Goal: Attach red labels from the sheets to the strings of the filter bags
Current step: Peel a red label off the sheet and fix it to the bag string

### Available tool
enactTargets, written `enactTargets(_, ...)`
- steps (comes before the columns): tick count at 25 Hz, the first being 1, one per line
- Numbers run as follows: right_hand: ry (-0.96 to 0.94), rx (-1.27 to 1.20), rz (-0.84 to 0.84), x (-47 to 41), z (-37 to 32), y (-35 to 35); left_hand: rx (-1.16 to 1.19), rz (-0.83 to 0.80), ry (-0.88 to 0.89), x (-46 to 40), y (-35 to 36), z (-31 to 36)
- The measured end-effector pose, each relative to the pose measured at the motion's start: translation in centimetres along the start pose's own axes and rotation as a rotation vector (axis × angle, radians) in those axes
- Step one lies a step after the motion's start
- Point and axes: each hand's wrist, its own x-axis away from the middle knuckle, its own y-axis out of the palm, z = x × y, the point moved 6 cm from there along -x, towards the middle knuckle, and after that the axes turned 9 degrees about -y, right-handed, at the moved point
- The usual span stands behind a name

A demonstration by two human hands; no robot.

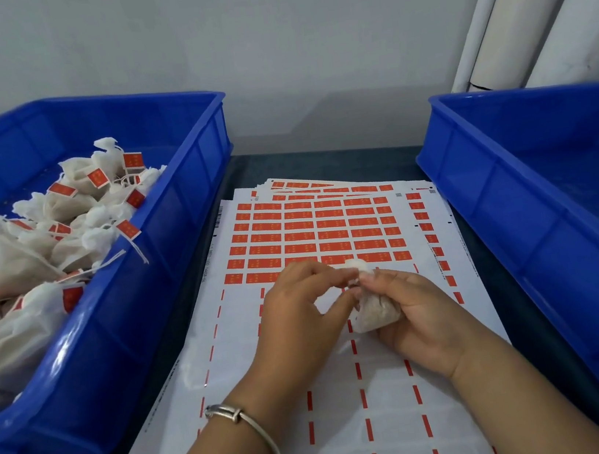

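Note:
A small white filter bag filled with pale grains sits in my right hand, whose fingers curl round its body above the label sheet. My left hand pinches the bag's gathered top with thumb and fingertips. The string is hidden between my fingers. The sheet lies between the two bins, with rows of red labels on its far half and only thin red strips on its near half. Several more sheets lie stacked under it.
A blue bin on the left holds several filter bags with red labels on their strings. A second blue bin on the right shows a few loose white strings. White pipes lean at the back right. A silver bangle circles my left wrist.

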Motion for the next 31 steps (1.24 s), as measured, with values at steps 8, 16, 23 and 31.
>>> enactTargets(8,-0.020,0.161,0.049,0.0,0.3,-0.4,-0.008,0.019,-0.102,0.0,0.1,-0.8)
enactTargets(16,-0.087,0.068,0.106,-0.2,-0.5,-1.1,0.068,-0.066,-0.226,-0.3,0.0,-1.7)
enactTargets(23,-0.070,0.172,0.059,-0.2,-0.1,-0.8,0.004,-0.102,-0.186,-0.4,0.7,-1.4)
enactTargets(31,-0.079,0.104,0.109,-0.4,-0.2,-1.2,-0.032,0.007,-0.232,-0.6,-1.0,-1.6)
